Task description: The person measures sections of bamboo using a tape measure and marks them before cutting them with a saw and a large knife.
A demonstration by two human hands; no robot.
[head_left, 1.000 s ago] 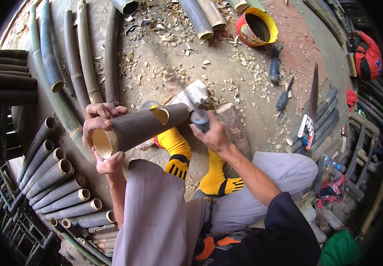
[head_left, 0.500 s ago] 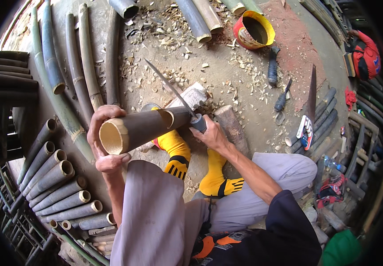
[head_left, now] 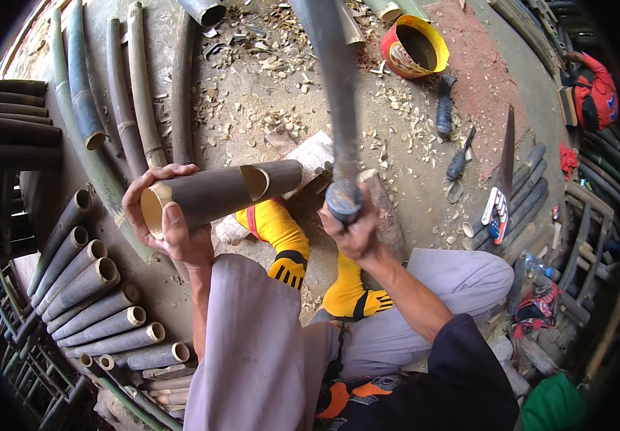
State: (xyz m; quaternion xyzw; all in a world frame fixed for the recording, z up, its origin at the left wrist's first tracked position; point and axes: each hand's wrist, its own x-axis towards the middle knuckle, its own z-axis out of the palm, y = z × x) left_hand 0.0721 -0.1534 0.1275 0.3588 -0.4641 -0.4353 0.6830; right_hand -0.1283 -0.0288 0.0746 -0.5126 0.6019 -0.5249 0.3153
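My left hand (head_left: pixel 170 230) grips the near end of a short dark bamboo section (head_left: pixel 216 192) that lies almost level, its far end cut at a slant over a wooden block (head_left: pixel 313 154). My right hand (head_left: pixel 353 226) is closed around the round handle of a long blade (head_left: pixel 335 93), which is raised and points up and away, blurred. My feet in yellow socks (head_left: pixel 288 241) rest on the dirt below the bamboo.
Cut bamboo tubes (head_left: pixel 91 298) are stacked at lower left and long green poles (head_left: pixel 87 93) lie at upper left. A red and yellow bucket (head_left: pixel 414 47), hand tools (head_left: pixel 446 108) and a saw (head_left: pixel 504 172) lie to the right. Wood chips cover the ground.
My right hand has swung the blade up from beside the bamboo's far end to a raised position. The bamboo section stays in my left hand, tilted slightly flatter.
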